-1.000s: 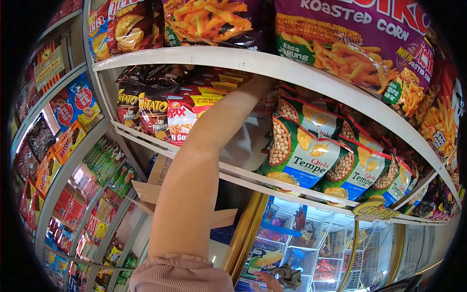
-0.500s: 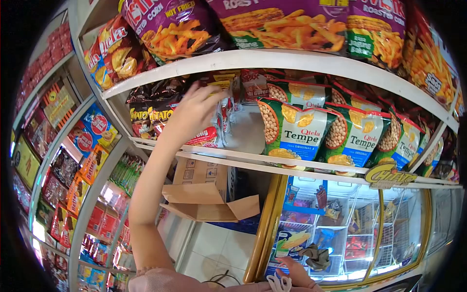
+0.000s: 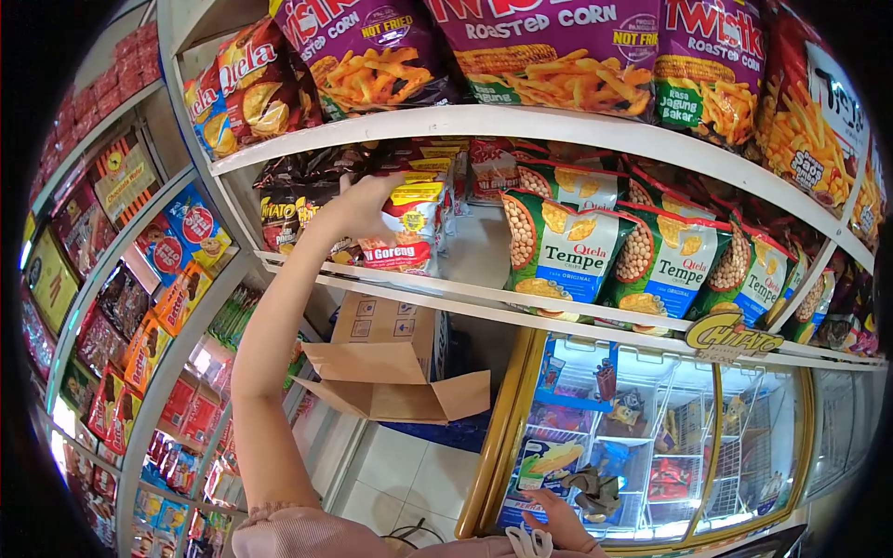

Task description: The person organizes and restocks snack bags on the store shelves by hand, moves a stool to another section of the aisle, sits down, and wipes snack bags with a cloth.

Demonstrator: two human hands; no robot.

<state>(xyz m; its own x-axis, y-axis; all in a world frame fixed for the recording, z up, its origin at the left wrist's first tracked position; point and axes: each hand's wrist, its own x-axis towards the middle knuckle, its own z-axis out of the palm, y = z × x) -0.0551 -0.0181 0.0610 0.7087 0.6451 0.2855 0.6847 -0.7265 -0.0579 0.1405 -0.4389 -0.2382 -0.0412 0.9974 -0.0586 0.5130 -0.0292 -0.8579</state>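
My left hand [image 3: 365, 212] reaches onto the middle shelf, fingers apart, at the left side of a red, white and yellow Mi Goreng snack pack [image 3: 414, 228]. The pack stands upright at the front of its row. Dark Chitato bags [image 3: 279, 216] are left of the hand, partly hidden by it. To the right, past a bare strip of shelf, stand green and white Qtela Tempe bags [image 3: 569, 251]. My right hand [image 3: 560, 523] is low in the view with loosely spread fingers, beside a dark crumpled cloth [image 3: 593, 493] over the freezer.
Purple roasted corn bags [image 3: 549, 60] line the upper shelf, above its white rail [image 3: 521, 121]. Below the middle shelf is an open cardboard box [image 3: 386, 349]. A glass-topped freezer [image 3: 716, 437] stands at the lower right. Shelves of biscuits [image 3: 172, 298] run along the left.
My left hand has come back from deep in the shelf to the front Mi Goreng pack. That pack now faces forward more squarely than half a second ago. More of my right hand shows than one second ago.
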